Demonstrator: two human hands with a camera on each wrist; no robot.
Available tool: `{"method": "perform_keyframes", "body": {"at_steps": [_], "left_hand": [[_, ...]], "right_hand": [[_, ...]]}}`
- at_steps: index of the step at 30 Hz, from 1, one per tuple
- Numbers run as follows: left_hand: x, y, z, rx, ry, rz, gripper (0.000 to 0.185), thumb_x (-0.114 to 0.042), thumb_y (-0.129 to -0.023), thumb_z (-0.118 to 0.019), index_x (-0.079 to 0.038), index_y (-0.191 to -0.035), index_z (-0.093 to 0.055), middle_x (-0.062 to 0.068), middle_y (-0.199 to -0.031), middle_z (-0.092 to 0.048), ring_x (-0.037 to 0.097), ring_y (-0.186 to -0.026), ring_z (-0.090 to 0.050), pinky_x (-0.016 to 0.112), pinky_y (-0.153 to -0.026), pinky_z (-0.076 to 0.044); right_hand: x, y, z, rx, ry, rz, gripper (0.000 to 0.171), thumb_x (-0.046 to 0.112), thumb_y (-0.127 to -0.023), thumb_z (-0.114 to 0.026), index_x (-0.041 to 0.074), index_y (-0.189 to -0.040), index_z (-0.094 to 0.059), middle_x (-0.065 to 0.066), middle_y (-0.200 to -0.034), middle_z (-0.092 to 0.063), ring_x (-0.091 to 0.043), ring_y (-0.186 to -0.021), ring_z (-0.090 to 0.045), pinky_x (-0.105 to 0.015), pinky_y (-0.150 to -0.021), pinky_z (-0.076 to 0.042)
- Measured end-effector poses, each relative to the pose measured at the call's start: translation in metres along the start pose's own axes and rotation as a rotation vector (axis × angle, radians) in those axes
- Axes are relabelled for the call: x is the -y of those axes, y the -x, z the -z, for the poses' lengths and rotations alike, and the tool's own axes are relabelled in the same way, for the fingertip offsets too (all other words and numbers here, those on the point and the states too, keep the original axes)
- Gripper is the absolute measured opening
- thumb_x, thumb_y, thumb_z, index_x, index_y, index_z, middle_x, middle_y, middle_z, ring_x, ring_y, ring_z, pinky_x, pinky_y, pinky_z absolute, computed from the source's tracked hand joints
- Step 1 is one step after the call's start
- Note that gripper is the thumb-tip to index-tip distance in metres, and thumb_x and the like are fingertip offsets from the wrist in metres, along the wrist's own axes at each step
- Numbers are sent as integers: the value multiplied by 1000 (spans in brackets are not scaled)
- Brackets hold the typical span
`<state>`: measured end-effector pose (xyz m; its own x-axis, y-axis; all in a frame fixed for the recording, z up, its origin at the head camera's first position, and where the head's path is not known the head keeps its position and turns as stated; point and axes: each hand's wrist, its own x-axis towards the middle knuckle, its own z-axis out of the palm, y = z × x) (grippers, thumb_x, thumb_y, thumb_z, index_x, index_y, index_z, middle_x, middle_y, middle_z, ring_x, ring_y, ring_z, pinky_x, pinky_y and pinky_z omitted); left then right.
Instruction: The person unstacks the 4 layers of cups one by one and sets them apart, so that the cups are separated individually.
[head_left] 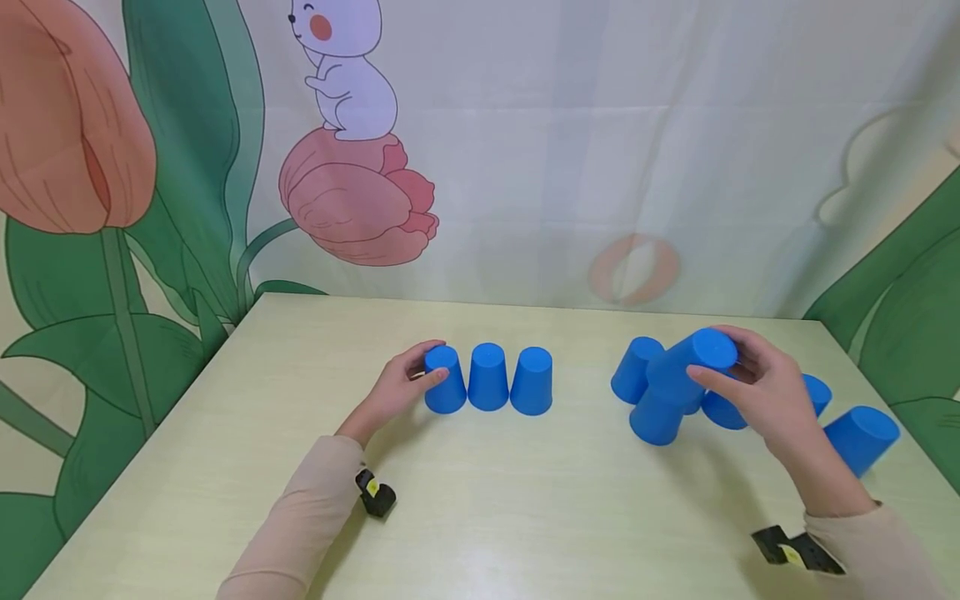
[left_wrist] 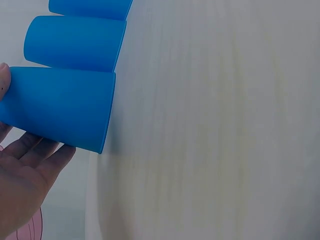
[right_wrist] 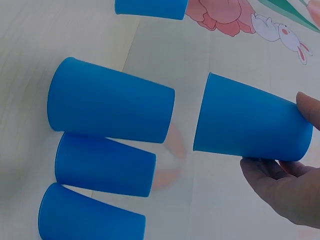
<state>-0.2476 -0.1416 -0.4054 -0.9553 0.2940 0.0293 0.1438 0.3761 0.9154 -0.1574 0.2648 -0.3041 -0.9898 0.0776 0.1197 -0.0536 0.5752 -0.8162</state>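
Observation:
Three upside-down blue plastic cups form a row left of the table's middle. My left hand [head_left: 397, 382] grips the leftmost cup [head_left: 446, 390], thumb on the near side and fingers behind it. Beside it stand the middle cup [head_left: 488, 379] and the right cup [head_left: 532, 383]. Over on the right, my right hand [head_left: 772, 396] holds another blue cup [right_wrist: 250, 120] in the air, upside down, between thumb and fingers. In the right wrist view a gap separates it from the standing cup [right_wrist: 112, 102] below. Further upside-down cups stand around that one, partly hidden by the hand.
Behind the held cup stands a blue cup [head_left: 632, 373]. Another cup [head_left: 862, 437] stands near the table's right side, partly behind the right forearm. A printed cloth [head_left: 510, 167] with flowers and a white animal hangs behind the pale wooden table [head_left: 495, 500].

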Motion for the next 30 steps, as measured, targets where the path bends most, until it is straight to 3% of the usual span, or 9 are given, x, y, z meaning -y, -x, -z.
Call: {"method": "perform_keyframes", "body": {"at_steps": [9,30], "left_hand": [[7,-4,-1,-8,-13,-13,52,-25,-90,-58,-10,-136,-40,15,-136,-42,38,-122,-41,52,-96,-35],[5,-3,-1,-10,-14,4,51,-25,-90,-58,-11,-136,-40,15,-137,-41,37,-123,-40,51,-96,-35]], "right_hand": [[-10,2,13,-17,41,0,69,36,-86,-61,6,-140,-31,-25,-134,-39,-44,-116,-42,-60,-88,-37],[-39,0,26,-52,98,-70,74,39,-86,-59,-2,-140,-27,-31,-134,-37,-50,-115,-39,-63,-87,-35]]}}
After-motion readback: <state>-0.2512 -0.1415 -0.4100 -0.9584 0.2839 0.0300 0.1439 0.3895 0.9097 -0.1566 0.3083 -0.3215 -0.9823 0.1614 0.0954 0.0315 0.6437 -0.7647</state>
